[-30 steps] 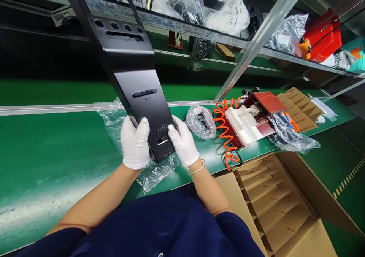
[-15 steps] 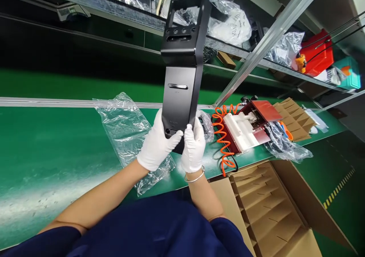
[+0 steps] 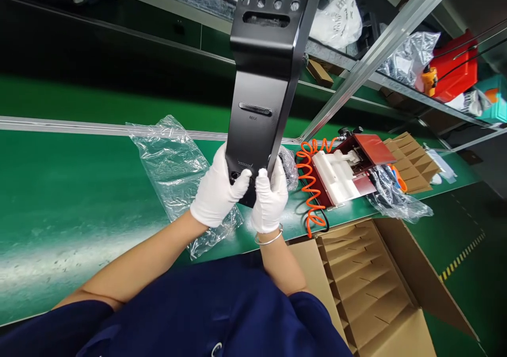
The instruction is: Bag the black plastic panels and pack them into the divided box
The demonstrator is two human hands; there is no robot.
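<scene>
A white-gloved left hand (image 3: pixel 216 192) and right hand (image 3: pixel 270 201) pinch the lower end of a black panel (image 3: pixel 257 95), each grip closed around one edge, above the green worktop (image 3: pixel 99 188) to the left of a red machine (image 3: pixel 336 175). An orange coiled hose (image 3: pixel 311 190) runs just beside the machine; farther left of it lies a clear plastic bag (image 3: pixel 170 172). An open cardboard box (image 3: pixel 368 278) sits on the machine's near side.

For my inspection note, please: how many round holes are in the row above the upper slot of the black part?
4 on the black part: leftmost hole, second hole, third hole, rightmost hole. The row looks fully visible.
</scene>
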